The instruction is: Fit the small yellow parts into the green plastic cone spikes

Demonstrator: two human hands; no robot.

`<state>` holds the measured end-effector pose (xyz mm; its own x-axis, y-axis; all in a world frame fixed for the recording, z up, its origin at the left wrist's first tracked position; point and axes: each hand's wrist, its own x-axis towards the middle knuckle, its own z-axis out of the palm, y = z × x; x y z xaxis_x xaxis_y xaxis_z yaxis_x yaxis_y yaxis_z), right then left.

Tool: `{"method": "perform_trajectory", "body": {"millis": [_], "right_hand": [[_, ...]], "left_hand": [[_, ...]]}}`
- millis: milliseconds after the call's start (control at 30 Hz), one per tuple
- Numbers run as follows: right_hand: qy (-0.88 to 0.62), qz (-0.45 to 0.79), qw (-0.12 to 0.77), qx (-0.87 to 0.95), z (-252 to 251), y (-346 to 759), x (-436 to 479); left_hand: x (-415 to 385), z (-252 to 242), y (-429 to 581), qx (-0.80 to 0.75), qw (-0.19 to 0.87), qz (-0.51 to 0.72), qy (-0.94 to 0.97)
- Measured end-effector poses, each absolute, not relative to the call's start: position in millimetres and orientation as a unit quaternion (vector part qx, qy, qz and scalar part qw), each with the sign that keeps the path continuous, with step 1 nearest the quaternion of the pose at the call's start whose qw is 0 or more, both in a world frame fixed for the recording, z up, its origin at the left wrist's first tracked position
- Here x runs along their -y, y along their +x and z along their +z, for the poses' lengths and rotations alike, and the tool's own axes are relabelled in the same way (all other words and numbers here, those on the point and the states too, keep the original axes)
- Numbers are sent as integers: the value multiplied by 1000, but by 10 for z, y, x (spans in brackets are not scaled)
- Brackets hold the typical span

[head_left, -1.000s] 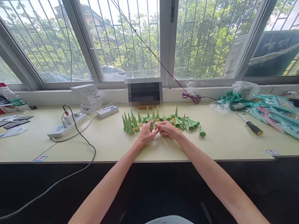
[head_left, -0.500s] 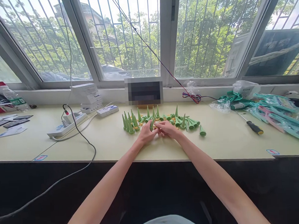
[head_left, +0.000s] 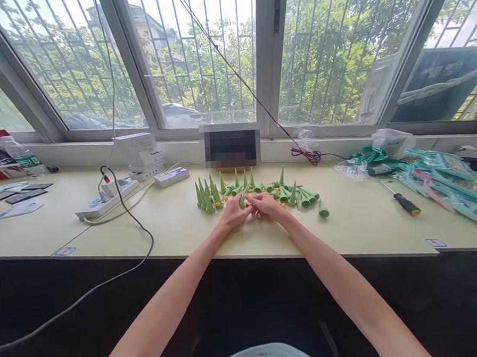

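My left hand point(head_left: 233, 214) is closed around a green cone-shaped spike point(head_left: 244, 193), its point tilted up and away. My right hand point(head_left: 267, 206) meets it at the front of the pile, with fingers pinched against the lower part of that spike. Whatever small piece sits between the right fingertips is hidden. To the left stands a group of upright green spikes point(head_left: 208, 201) with small orange parts among them. On the right, more green spikes point(head_left: 305, 196) mostly lie on their sides, and one loose spike point(head_left: 323, 210) lies apart.
A white power strip point(head_left: 100, 206) with a dark cable is on the table's left, near stacked white boxes point(head_left: 139, 154). A small white box point(head_left: 172, 176) lies beside them. Toward the right are a screwdriver point(head_left: 406, 204) and teal plastic-wrapped items point(head_left: 450, 180). A blurred dark object point(head_left: 232, 146) stands behind.
Both hands stay together over the same spot, with only a slight shift of the right hand to the left. The spikes on the table have not moved.
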<state>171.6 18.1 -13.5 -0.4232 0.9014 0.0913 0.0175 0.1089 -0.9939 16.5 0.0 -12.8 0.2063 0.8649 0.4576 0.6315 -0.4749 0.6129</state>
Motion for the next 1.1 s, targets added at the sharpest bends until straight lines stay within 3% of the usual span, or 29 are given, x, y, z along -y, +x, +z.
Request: {"method": "perform_trajectory", "body": {"millis": [533,1100], "right_hand": [[-366,430,427,707,-105,1719,-108],[-367,403,440,714,-116,1710,-120]], "left_hand": [[43,-83,178,-496,148,388,762],[35,-105,175,-483,141,389,772]]}}
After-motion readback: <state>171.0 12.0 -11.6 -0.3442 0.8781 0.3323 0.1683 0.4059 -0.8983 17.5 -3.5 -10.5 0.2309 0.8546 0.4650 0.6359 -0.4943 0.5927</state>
